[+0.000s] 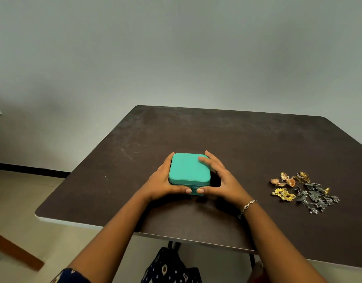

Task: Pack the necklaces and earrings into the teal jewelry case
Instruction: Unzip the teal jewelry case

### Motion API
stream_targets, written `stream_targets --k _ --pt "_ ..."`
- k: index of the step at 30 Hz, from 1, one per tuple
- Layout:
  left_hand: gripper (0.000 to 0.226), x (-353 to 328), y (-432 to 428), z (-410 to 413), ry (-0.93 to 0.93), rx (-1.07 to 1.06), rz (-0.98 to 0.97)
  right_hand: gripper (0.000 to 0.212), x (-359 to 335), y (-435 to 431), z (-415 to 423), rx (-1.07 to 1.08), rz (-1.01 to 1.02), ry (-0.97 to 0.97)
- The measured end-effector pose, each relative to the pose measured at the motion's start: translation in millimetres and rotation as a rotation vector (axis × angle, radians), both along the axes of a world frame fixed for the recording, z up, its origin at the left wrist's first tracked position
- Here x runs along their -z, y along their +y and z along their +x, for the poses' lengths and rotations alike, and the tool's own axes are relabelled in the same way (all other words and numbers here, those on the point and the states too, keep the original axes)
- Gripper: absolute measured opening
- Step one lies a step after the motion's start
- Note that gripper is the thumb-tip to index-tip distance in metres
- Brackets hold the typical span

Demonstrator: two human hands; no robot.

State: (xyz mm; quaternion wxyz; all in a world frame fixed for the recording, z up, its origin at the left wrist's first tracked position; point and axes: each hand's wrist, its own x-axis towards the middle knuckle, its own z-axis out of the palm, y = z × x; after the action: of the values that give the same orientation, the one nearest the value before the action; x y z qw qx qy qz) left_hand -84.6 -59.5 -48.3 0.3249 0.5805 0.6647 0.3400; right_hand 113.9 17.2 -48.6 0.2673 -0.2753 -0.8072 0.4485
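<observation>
Closed teal jewelry case (189, 172) near dark surface (237, 139) front edge, bare room beyond, jewelry pile (303, 190) at 3 o'clock, left hand (161, 182) and right hand (221, 178) grip clasping case sides, thumbs on front.

Left side wall of teal jewelry case (188, 172) hidden behind left hand (162, 181); part of near front wall covered by both thumbs. Far right corner of lid under fingers (204, 160) of right hand (223, 180). Zip and interior not visible, lid shut. Jewelry heap (304, 190) too small and tangled to separate: gold pcs vs dark silver pcs readable, necklaces vs earrings not, count unclear. Table (237, 139) cut off by right edge of frame; legs mostly hidden under top. Patterned cloth (172, 268) below table cut off at bottom edge.
</observation>
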Motion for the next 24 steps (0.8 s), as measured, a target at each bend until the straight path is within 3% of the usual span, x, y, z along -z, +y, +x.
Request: stream_targets --k 6,10,15,19,24 --pt "0.121 -6 -4 3 0.006 0.033 0.010 0.064 0 1 0 0.029 0.008 0.048" --pt "0.103 -8 -5 5 -0.008 0.041 0.029 0.059 -7 4 0 0.036 -0.070 0.124" --pt "0.108 -6 -6 4 0.000 0.015 0.045 0.048 -22 16 -6 0.049 -0.147 0.162" --pt "0.108 -10 -5 6 0.015 0.018 0.032 0.022 -35 25 -13 0.131 -0.084 0.112" --pt "0.114 -12 -5 5 0.019 0.028 0.008 0.056 -40 38 -26 0.279 -0.001 0.018"
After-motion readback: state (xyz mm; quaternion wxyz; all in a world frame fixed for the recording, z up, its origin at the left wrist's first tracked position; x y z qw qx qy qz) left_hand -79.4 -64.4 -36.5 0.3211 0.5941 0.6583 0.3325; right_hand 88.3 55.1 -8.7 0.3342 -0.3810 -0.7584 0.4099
